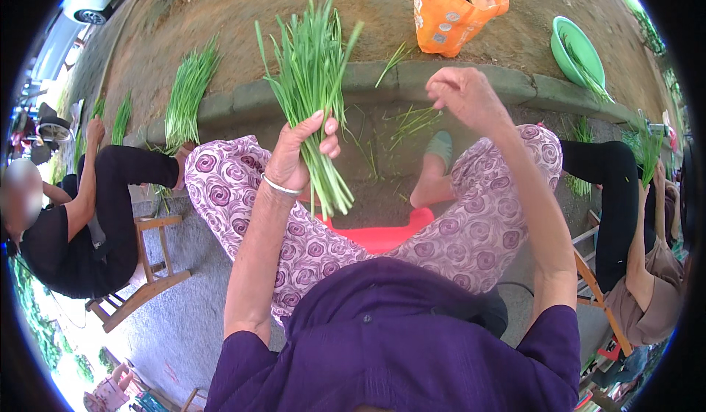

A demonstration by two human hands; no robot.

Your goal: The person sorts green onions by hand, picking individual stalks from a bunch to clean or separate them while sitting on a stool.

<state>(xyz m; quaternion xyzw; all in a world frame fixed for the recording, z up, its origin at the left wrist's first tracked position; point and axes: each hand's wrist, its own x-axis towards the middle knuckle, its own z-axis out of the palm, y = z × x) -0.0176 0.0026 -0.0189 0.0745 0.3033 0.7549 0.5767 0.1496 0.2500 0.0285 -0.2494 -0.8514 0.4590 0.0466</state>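
Note:
A thick bunch of long green chives (309,66) is gripped near its pale cut ends by my left hand (298,151), leaf tips pointing away from me. The fingers and thumb wrap round the stems, above my left knee. My right hand (467,99) is raised on the other side, apart from the bunch, its fingers bent and drawn together. Whether anything small is between those fingertips is too hard to see. Below and between the hands, loose chive scraps (412,123) lie on the ground by the stone kerb (434,81).
An orange bag (448,15) stands beyond the kerb, with a green basin (577,55) holding greens farther right. Another chive pile (191,96) rests on the kerb at left. A red stool (382,237) is under me. Seated co-workers (73,228) flank me, one handling chives (647,151) at right.

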